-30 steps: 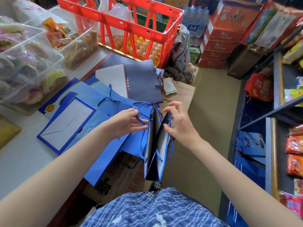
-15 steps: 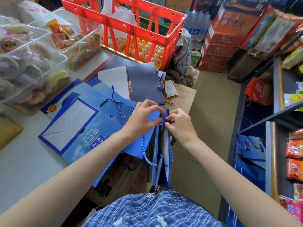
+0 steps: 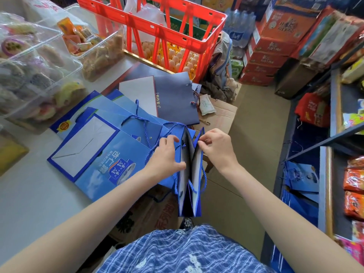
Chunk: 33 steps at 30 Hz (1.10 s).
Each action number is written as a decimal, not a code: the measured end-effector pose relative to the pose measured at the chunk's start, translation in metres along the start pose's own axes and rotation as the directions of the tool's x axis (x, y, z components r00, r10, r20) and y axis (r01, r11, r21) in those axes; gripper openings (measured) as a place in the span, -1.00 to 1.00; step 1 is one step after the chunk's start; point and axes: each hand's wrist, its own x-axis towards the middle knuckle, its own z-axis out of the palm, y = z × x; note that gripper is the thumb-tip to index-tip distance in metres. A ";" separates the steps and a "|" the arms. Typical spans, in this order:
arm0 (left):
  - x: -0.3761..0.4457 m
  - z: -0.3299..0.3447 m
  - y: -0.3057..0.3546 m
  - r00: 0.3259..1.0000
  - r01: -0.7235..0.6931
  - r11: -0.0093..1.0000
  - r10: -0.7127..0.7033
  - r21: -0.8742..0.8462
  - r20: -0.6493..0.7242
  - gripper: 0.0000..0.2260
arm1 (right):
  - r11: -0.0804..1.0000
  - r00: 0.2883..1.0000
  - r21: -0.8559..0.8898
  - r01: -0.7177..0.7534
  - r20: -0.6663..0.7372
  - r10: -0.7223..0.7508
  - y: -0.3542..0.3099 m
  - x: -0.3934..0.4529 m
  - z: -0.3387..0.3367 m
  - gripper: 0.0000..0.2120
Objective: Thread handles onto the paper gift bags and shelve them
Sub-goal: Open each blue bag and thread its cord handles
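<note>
- A blue paper gift bag (image 3: 190,174), open at the top with pale inner walls showing, hangs upright off the counter's edge, between the two hands at the centre of view.
- The left hand (image 3: 167,154) lies against the bag's left wall at its 9 o'clock, thumb hooked over the rim and fingers curled on the outer face, gripping that wall.
- The right hand (image 3: 214,146) sits at the bag's 3 o'clock; its thumb and forefinger pinch the top of the right wall. Whether the cord is in the pinch I cannot tell.
- A twisted blue rope handle (image 3: 204,180) loops down the bag's right side.
- At 10 o'clock from the hands, a fan of flat blue gift bags (image 3: 102,154) lies on the pale grey counter (image 3: 29,203), with a dark navy flat bag (image 3: 177,99) at 12 o'clock.
- Farther back stand a red plastic crate (image 3: 157,22) over eggs and clear boxes of pastries (image 3: 29,66).
- At 3 o'clock a dark metal shelf (image 3: 325,154) holds snack packets and blue bags.
</note>
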 end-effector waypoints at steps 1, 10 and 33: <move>-0.004 0.001 -0.004 0.997 0.067 0.998 -0.067 0.011 0.043 -0.55 | 1.000 0.999 -0.007 -0.020 -0.025 0.020 0.002 0.001 0.001 -0.92; -0.030 -0.026 -0.016 0.896 0.350 0.906 -0.251 -0.236 0.366 -0.80 | 0.842 0.864 -0.196 0.503 0.146 -0.483 -0.009 -0.016 -0.004 -0.97; -0.045 -0.064 -0.017 0.968 0.226 0.946 -0.191 -0.234 0.162 -0.88 | 0.929 0.804 0.208 -0.305 0.580 0.133 -0.053 -0.045 0.021 -0.84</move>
